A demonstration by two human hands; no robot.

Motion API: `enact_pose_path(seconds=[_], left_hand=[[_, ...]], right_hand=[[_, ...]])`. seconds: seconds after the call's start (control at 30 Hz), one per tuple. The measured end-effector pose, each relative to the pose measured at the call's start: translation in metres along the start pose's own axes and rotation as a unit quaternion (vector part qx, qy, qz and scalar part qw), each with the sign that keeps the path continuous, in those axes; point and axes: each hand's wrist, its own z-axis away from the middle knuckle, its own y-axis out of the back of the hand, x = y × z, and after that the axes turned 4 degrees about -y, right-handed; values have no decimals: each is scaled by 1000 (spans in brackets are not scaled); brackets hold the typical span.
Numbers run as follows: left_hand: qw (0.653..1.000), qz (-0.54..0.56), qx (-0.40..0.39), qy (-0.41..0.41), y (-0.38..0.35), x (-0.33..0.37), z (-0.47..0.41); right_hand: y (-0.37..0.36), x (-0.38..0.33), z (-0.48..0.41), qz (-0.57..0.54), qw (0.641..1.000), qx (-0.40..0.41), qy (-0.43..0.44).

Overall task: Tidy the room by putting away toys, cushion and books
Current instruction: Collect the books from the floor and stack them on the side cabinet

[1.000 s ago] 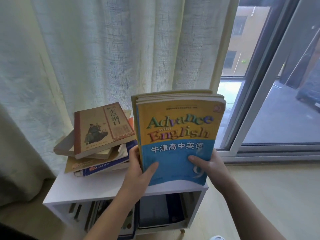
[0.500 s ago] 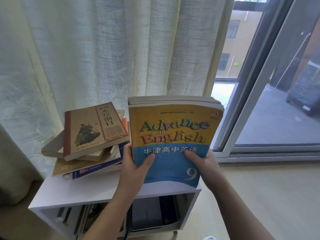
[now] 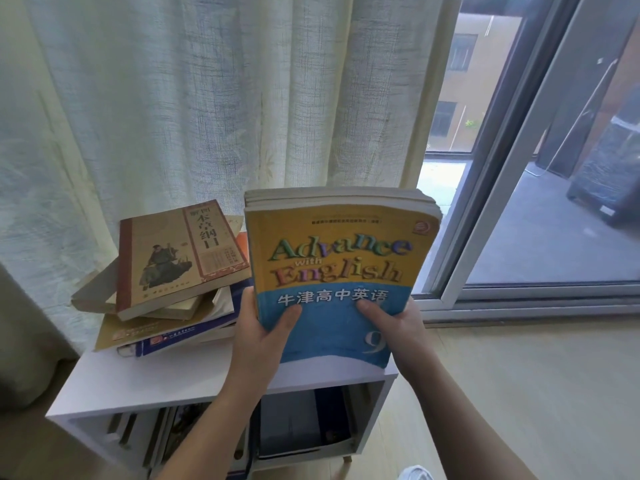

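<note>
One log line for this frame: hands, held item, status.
left hand: grips textbook stack | right hand: grips textbook stack | pose: upright over white shelf, right of book pile | status: not yet released

Pale curtain (image 3: pixel 207 98) beside sliding window (image 3: pixel 554 237)

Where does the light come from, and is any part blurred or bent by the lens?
Head view: daylight comes through the window at right and glows through the curtain; the book title is sharp; the shelf compartments are in shade; the frame leans from the wide lens.
</note>
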Motion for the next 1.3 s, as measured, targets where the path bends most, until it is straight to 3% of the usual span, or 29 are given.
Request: enact_pose_path(seconds=[0.63, 1.0, 1.3], left_hand=[[1000, -25, 11, 7, -2, -12, 0], [991, -129, 22, 1, 15, 20, 37], [977, -159, 58, 126, 50, 34, 149]], right_hand=[[6, 17, -1, 55, 998, 5, -25], [-3, 6, 48, 69, 997, 16, -17], [-17, 31, 151, 76, 992, -11, -99]])
